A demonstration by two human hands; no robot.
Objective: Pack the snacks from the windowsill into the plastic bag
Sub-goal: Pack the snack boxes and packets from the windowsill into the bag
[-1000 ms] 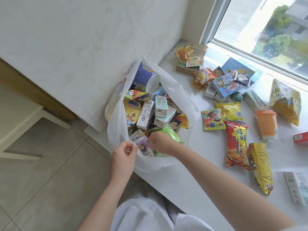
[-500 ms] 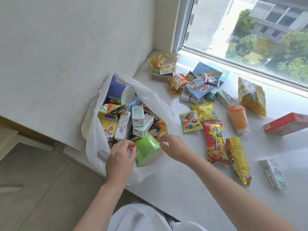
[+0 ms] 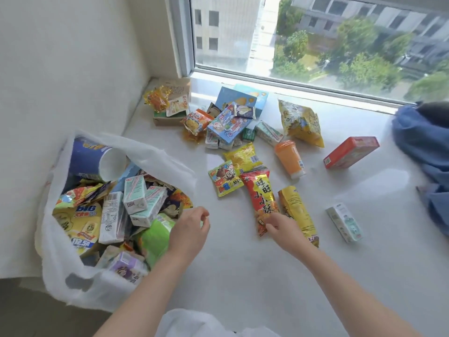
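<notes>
Windowsill (image 3: 243, 276): red packet (image 3: 261, 203) lies lengthwise toward window; right hand (image 3: 284, 227) seemingly pinches it.

Bare windowsill (image 3: 243, 276) lies open nearside; snack packets (image 3: 243, 147) crowd the far corner.
</notes>
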